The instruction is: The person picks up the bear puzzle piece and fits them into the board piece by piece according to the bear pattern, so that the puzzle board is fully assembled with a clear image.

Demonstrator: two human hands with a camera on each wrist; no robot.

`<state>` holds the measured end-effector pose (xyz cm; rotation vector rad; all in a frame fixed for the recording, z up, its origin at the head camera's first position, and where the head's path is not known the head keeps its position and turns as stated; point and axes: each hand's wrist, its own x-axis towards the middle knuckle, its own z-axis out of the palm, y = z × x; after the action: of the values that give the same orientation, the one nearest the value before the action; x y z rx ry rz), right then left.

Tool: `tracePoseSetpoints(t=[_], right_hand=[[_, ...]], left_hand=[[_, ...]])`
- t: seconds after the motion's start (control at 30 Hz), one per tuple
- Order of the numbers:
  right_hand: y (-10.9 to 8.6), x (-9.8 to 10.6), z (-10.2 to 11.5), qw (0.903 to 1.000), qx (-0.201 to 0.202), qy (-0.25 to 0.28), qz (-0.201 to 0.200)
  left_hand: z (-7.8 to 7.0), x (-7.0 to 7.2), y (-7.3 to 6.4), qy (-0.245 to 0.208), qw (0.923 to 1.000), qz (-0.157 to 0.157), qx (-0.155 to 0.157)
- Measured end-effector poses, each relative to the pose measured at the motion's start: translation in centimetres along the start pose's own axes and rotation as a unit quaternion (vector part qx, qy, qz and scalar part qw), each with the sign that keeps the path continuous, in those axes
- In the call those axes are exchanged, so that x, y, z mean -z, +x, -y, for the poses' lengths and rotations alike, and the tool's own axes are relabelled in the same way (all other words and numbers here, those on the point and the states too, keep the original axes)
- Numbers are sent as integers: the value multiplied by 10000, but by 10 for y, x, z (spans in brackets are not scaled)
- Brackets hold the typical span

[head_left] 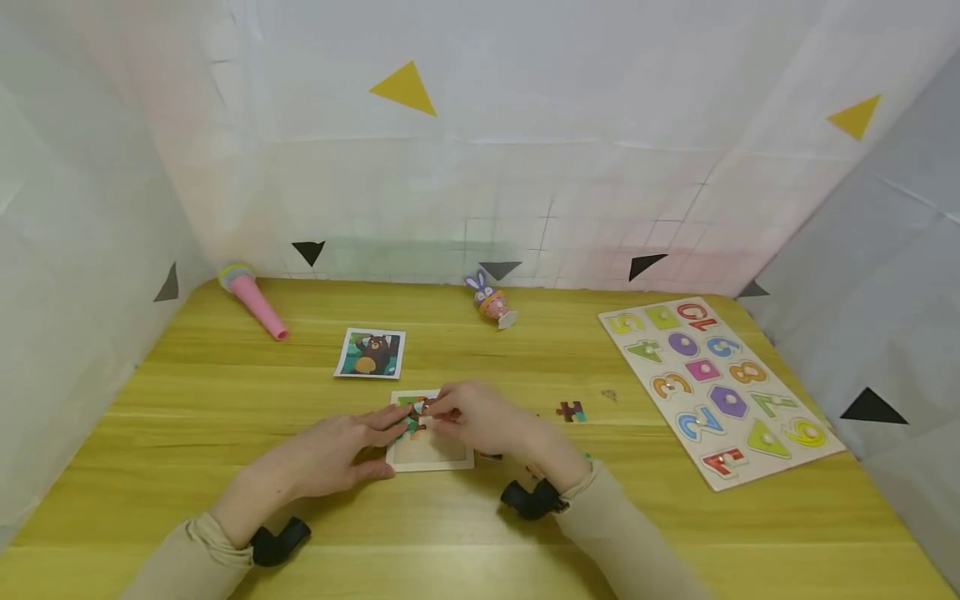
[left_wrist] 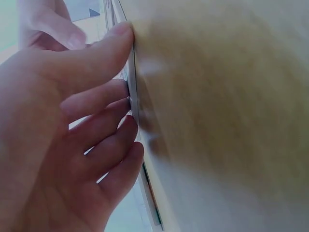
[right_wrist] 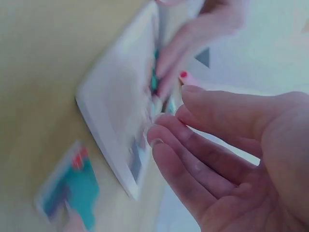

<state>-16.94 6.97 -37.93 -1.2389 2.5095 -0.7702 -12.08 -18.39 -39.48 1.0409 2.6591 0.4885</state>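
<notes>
A small jigsaw tray (head_left: pixel 433 464) with a pale frame lies flat on the table between both hands. Several puzzle pieces (head_left: pixel 412 427) fill its upper left part; its lower part shows bare backing. My left hand (head_left: pixel 330 454) reaches in from the left, extended fingers resting on those pieces and thumb by the tray's lower left edge. From the right, my right hand (head_left: pixel 480 417) pinches a brown bear puzzle piece (head_left: pixel 427 405) at the tray's upper middle, thumb and fingers partly covering it. In the right wrist view the tray's corner (right_wrist: pixel 130 186) shows beyond the fingers.
Loose puzzle pieces (head_left: pixel 572 412) lie right of the tray, some partly behind the right forearm. A bear picture card (head_left: pixel 370 354) lies above it. Farther back are a pink toy microphone (head_left: pixel 255 303) and a rabbit figure (head_left: pixel 491 302). A number-and-shape board (head_left: pixel 705 396) lies at right.
</notes>
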Motion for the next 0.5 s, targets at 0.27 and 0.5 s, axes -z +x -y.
tracePoseSetpoints(t=[0.27, 0.5], right_hand=[[-28, 24, -17, 9976, -312, 564, -251], [-49, 34, -36, 9956, -524, 444, -631]], left_hand=[[0, 1, -1, -16, 10000, 58, 45], [0, 1, 0, -76, 9999, 109, 56]])
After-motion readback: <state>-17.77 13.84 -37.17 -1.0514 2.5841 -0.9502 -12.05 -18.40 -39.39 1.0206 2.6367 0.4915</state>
